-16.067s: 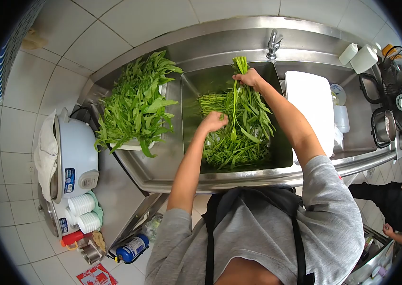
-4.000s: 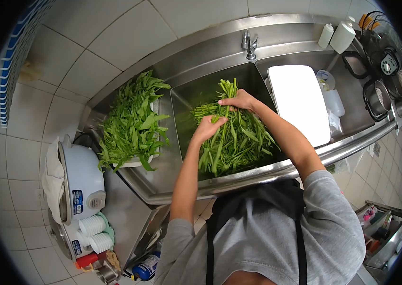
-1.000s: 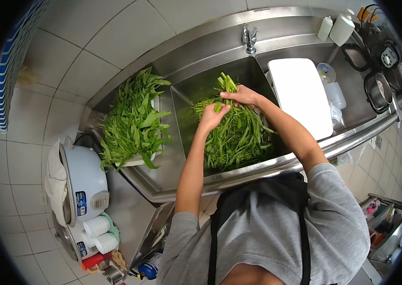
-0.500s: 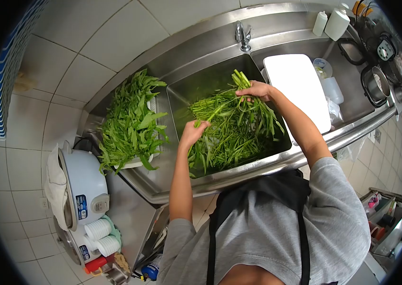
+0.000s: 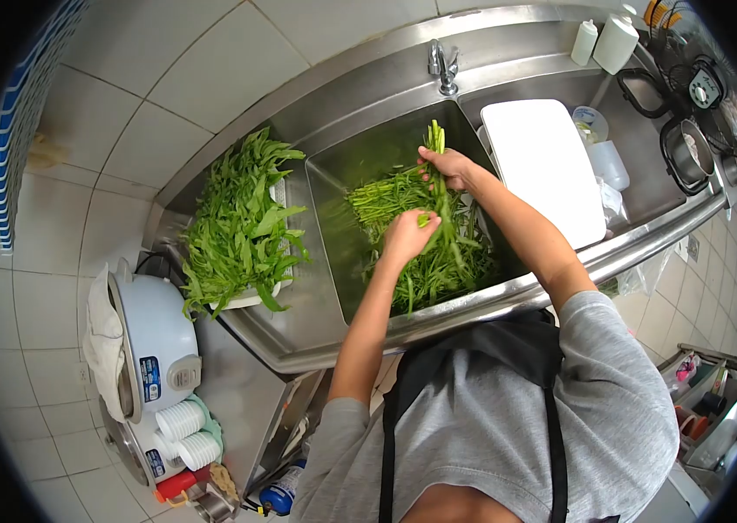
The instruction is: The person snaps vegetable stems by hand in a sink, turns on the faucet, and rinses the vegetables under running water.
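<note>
A bunch of water spinach [image 5: 435, 138] stands in my right hand [image 5: 450, 167], its pale stem ends poking up past the fingers and its leaves hanging below. My left hand [image 5: 407, 235], lower and to the left, is closed on green stems beside the hanging leaves. Under both hands a heap of loose water spinach [image 5: 377, 196] lies in the steel sink basin [image 5: 333, 270]. More leafy water spinach [image 5: 242, 218] is piled in a white tray [image 5: 251, 298] on the drainboard at the left.
A white cutting board [image 5: 529, 166] covers part of the right basin, beside plastic containers [image 5: 610, 166]. Behind is the faucet [image 5: 444, 70]; white bottles [image 5: 617, 44] stand at the back right. A rice cooker [image 5: 155, 340] and stacked white cups [image 5: 181, 421] sit at lower left.
My left hand has moved right and slightly up toward the right hand. My right hand has shifted a little left, and its bunch now hangs more upright.
</note>
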`<action>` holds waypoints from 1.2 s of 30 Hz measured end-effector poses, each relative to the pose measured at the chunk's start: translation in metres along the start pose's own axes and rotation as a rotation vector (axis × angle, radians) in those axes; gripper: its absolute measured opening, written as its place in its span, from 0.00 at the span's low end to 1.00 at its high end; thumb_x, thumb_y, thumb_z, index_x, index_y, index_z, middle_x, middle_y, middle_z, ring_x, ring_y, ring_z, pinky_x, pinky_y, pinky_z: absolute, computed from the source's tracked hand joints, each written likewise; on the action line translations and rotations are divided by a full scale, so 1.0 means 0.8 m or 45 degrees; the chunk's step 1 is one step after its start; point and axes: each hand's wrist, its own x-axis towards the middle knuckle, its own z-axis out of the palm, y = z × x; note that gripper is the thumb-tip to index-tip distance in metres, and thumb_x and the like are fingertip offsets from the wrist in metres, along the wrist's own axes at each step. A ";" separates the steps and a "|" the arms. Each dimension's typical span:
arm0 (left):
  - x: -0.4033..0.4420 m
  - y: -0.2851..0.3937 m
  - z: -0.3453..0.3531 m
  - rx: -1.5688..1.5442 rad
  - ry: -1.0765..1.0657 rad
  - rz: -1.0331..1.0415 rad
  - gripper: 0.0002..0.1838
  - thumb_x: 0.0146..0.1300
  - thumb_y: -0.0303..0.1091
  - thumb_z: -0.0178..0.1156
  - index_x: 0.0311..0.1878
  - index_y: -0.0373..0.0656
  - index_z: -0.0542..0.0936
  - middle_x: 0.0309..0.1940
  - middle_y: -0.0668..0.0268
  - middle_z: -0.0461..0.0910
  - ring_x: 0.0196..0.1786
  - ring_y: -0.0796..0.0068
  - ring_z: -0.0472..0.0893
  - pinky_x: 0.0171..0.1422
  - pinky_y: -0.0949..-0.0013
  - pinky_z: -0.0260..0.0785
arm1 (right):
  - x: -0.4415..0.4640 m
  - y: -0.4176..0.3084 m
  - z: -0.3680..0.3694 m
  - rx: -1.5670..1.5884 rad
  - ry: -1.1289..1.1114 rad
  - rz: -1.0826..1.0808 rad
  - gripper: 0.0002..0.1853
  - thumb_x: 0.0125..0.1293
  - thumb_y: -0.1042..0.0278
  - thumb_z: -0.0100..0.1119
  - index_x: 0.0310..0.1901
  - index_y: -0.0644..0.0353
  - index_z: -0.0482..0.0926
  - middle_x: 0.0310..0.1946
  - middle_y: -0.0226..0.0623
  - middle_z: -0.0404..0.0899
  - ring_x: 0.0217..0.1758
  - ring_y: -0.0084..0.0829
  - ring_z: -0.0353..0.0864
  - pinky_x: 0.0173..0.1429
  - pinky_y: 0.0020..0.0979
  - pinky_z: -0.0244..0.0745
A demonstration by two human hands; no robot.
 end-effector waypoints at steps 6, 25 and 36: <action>0.021 0.004 0.017 0.209 0.130 -0.147 0.21 0.47 0.45 0.58 0.42 0.42 0.78 0.32 0.51 0.78 0.37 0.53 0.78 0.42 0.57 0.69 | 0.012 0.013 0.020 -0.162 0.258 -0.036 0.19 0.60 0.49 0.51 0.35 0.61 0.70 0.24 0.34 0.68 0.22 0.26 0.68 0.23 0.35 0.68; 0.042 -0.054 -0.060 -0.228 0.119 -0.072 0.20 0.51 0.48 0.60 0.31 0.36 0.78 0.26 0.59 0.79 0.30 0.70 0.76 0.41 0.67 0.67 | -0.038 -0.017 0.004 -0.843 0.169 -0.301 0.25 0.45 0.42 0.64 0.17 0.61 0.73 0.14 0.31 0.70 0.17 0.21 0.67 0.23 0.26 0.63; 0.031 -0.030 -0.038 0.166 0.038 -0.096 0.18 0.51 0.48 0.57 0.37 0.45 0.80 0.32 0.50 0.77 0.38 0.53 0.77 0.42 0.60 0.68 | -0.008 -0.006 -0.007 -0.822 0.329 -0.201 0.25 0.43 0.45 0.65 0.14 0.63 0.73 0.14 0.33 0.71 0.17 0.23 0.66 0.25 0.29 0.64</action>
